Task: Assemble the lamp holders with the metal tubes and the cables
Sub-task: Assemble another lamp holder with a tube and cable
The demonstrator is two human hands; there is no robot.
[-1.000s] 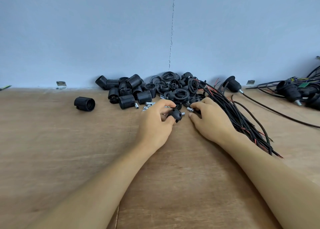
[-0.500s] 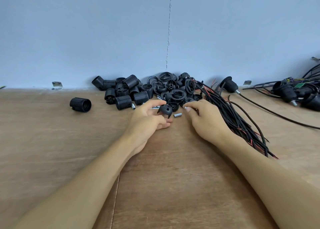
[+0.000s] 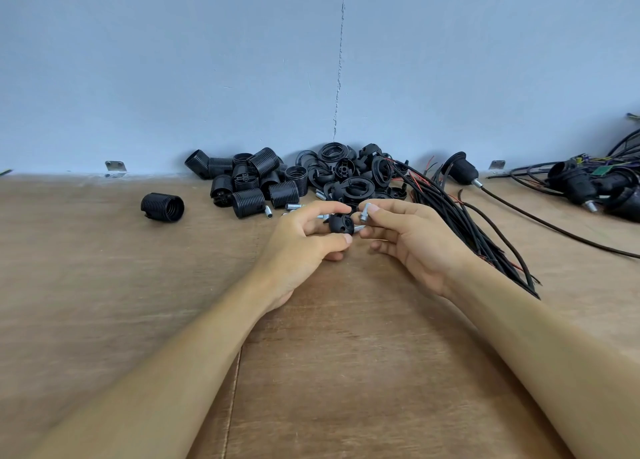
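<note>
My left hand point(image 3: 302, 243) pinches a small black domed lamp holder cap point(image 3: 341, 224) between thumb and fingers, a little above the wooden table. My right hand point(image 3: 412, 238) pinches a short silver metal tube point(image 3: 364, 212) just right of the cap, close to its top. A second silver tube point(image 3: 358, 228) shows between the two hands, beside the cap. Behind the hands lies a heap of black threaded holder bodies point(image 3: 256, 184) and ring-shaped parts point(image 3: 356, 179). A bundle of black and red cables point(image 3: 460, 223) runs along my right hand's far side.
One threaded holder body point(image 3: 162, 207) lies alone at the left. Loose metal tubes point(image 3: 292, 206) lie near the heap. An assembled holder with its cable point(image 3: 462, 172) and a tangle of assembled ones point(image 3: 595, 188) sit at the right against the blue wall point(image 3: 311, 60). Wooden table point(image 3: 104, 268).
Both hands have lifted off the table and drawn back from the heap. My right hand has picked up a metal tube and brought it beside the cap in my left hand.
</note>
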